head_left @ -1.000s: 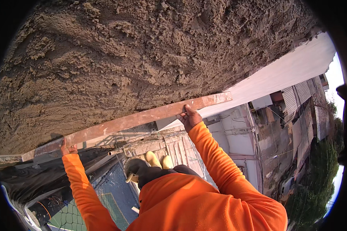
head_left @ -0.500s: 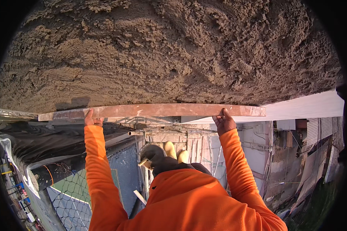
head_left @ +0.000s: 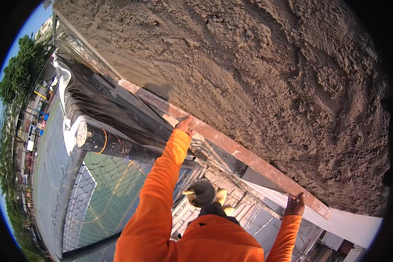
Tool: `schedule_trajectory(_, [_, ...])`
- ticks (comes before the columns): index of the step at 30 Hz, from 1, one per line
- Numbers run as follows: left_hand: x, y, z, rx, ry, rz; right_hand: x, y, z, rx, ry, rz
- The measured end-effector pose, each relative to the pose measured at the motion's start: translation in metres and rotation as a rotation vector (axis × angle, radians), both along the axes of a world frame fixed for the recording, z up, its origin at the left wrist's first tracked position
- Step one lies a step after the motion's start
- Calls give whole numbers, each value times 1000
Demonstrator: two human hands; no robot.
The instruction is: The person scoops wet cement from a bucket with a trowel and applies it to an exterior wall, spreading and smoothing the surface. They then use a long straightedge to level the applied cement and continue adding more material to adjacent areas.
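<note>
A long, flat, reddish-brown straightedge board (head_left: 238,150) lies along the lower edge of a wall coated in rough, wet-looking grey-brown mortar (head_left: 249,74). My left hand (head_left: 185,125) grips the board left of its middle, thumb on the face and fingers curled underneath. Close to the board's right end, my right hand (head_left: 295,204) holds it by the lower edge in the same way. In view the board slants from upper left to lower right, its upper edge touching or very close to the mortar. The fingers behind it are partly hidden.
Below me are scaffold planks (head_left: 212,177), with a dark bucket-like vessel (head_left: 201,193) beside my yellow boots (head_left: 221,196). At the left, black sheeting (head_left: 91,94) hangs over a rail above wire netting (head_left: 81,187), with a sports court beyond. A pale smooth strip (head_left: 349,225) runs below the board's right end.
The view has tilted, so the board, level before, now slants down to the right, and more of the court shows at left. Both hands keep hold of the board.
</note>
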State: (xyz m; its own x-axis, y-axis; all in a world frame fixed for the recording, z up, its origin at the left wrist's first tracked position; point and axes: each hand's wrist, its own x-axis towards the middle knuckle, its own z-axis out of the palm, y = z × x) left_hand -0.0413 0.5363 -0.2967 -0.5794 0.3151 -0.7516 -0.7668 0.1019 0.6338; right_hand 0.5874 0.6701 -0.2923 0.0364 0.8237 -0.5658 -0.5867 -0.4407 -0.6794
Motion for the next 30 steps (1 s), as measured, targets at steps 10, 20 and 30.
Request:
schedule_trajectory(10, [14, 3, 27, 89, -1, 92, 5, -3, 16, 72, 65, 33])
schedule_trajectory(20, [25, -11, 124, 224, 166, 3, 1, -11, 92, 238, 20, -2])
schedule_trajectory(30, [6, -18, 213, 369, 296, -20, -27, -18, 181, 415, -101, -163])
